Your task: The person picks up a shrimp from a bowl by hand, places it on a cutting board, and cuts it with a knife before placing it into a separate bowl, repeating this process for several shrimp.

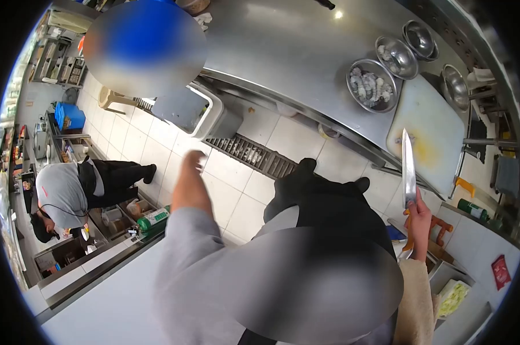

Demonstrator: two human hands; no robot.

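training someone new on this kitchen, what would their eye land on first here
Probably the long knife, its bare blade raised from a hand at the picture's right. Next, the yellow-stained board at upper right, beside a bowl of pale grey pieces. At far left, a person bends low.

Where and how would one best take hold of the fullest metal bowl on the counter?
I'd grip the rim of the fullest metal bowl, coming from its left in the picture: the rim is exposed there beside bare counter, while the cutting board and another bowl crowd its right.
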